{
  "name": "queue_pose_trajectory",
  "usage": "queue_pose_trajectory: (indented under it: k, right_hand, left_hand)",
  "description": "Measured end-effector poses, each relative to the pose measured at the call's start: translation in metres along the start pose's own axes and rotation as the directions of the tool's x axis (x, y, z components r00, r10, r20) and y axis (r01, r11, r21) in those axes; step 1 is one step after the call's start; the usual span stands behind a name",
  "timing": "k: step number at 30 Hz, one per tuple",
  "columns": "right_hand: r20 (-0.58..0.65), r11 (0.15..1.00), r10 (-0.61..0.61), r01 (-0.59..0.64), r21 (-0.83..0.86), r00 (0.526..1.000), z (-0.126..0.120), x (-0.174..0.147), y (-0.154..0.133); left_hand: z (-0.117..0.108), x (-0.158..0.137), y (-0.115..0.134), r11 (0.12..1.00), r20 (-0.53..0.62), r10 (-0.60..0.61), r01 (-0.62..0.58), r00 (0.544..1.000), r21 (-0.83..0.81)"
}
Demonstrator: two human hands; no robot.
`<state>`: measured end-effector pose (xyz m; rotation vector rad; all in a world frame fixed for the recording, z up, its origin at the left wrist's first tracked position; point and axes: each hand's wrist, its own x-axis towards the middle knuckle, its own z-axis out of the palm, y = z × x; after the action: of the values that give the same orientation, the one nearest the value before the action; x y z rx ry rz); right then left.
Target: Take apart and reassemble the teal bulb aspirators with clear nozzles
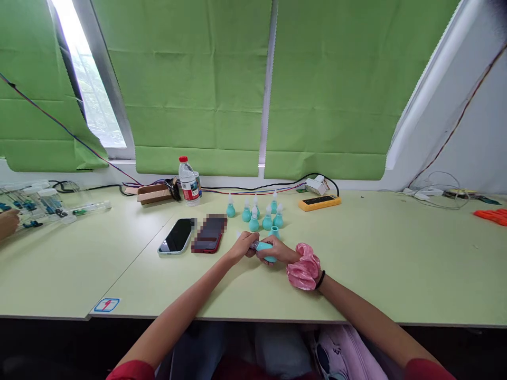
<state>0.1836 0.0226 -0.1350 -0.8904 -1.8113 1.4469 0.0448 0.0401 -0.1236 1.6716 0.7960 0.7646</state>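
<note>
Near the front middle of the table, my right hand (278, 249) is wrapped round a teal squeeze bulb (267, 252), which lies on its side in the grip. My left hand (242, 247) pinches a clear nozzle (254, 245) at the bulb's left end; the fingers partly hide where the two meet. Just beyond my hands stands an uncapped teal bulb (274, 231) with its round mouth upward. Behind it, several upright teal bulbs (267, 221) with clear pointed nozzles form a loose group.
Left of my hands lie a red-edged phone (209, 235) and a light-framed phone (176, 236). Farther back are a water bottle (189, 182), a cardboard box (153, 193) and a yellow power strip (319, 202). At far left, another person's hand (8, 224) is beside clear plastic parts (51, 203).
</note>
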Motion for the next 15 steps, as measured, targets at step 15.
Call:
queue_pose_trajectory:
  k: [15]
  right_hand:
    - [-0.428, 0.972, -0.230, 0.188, -0.138, 0.874, -0.021, -0.016, -0.016]
  left_hand:
    - [-0.017, 0.006, -0.003, 0.942, -0.389, 0.212, -0.082, 0.896, 0.325]
